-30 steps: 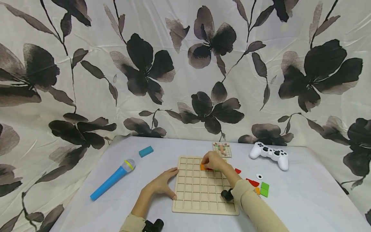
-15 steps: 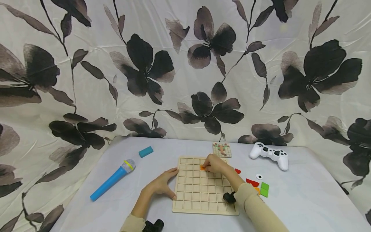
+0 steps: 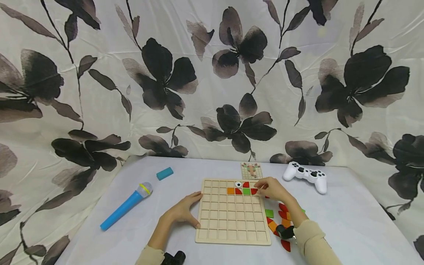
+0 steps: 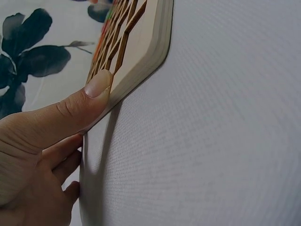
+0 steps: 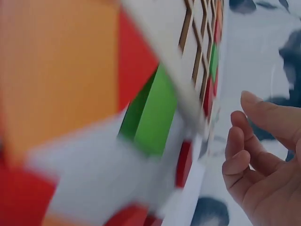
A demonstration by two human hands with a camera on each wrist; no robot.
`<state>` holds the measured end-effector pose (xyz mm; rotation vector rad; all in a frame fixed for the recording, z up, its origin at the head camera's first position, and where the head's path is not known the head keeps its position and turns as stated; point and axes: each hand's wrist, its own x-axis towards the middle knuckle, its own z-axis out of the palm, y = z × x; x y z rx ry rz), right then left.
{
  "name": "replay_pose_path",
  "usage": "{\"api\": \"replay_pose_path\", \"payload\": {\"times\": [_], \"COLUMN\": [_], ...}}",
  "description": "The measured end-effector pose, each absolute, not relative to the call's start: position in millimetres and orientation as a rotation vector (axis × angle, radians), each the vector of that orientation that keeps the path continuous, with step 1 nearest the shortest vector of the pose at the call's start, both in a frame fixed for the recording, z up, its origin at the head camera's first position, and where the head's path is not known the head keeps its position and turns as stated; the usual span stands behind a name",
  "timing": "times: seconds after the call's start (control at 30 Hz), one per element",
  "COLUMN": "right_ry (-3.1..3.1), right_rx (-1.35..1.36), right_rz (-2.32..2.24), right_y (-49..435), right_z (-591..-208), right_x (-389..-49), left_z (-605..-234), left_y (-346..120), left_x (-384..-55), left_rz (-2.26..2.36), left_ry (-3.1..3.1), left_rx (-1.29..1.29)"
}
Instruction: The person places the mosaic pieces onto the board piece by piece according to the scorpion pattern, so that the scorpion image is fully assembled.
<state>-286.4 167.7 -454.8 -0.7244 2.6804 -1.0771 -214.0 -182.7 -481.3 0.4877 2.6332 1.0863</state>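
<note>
A wooden grid board point(image 3: 228, 224) lies flat on the table. My left hand point(image 3: 181, 212) rests along its left edge with thumb and fingers spread; the left wrist view has the thumb point(image 4: 82, 106) on the rim. In the board's upper right sit an orange square tile point(image 3: 230, 191), a white tile with a black dot point(image 3: 238, 184), a green square tile point(image 3: 246, 191) and red rounded tiles point(image 3: 246, 184). My right hand point(image 3: 273, 188) hovers at the upper right corner. In the right wrist view its thumb and fingers point(image 5: 237, 165) stand apart with nothing between them.
Loose red, orange and green tiles point(image 3: 269, 213) lie right of the board, partly under the right forearm. A pattern card point(image 3: 251, 170) lies behind the board. A white game controller point(image 3: 305, 176) is at the back right; a blue microphone point(image 3: 127, 206) and teal block point(image 3: 165, 173) lie left.
My right hand has left the orange tile and moved right to the board's corner, uncovering the tiles and more loose pieces. The left hand has stayed on the board's edge.
</note>
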Motion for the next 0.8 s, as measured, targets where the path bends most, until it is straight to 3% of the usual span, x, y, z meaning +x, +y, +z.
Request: {"api": "replay_pose_path", "payload": {"times": [0.33,0.8], "right_ry": [2.702,2.673], "right_rx": [-0.528,-0.372], "right_rz": [-1.163,-0.957], "right_y": [204,205], "right_z": [-461,-473], "right_x": [-283,-288], "left_z": [-479,-482], "left_y": [-182,-183], "left_x": [-214,-215], "left_rz": [1.086,1.094], "left_ry": [2.63,2.62], "left_rx": [0.49,0.497]}}
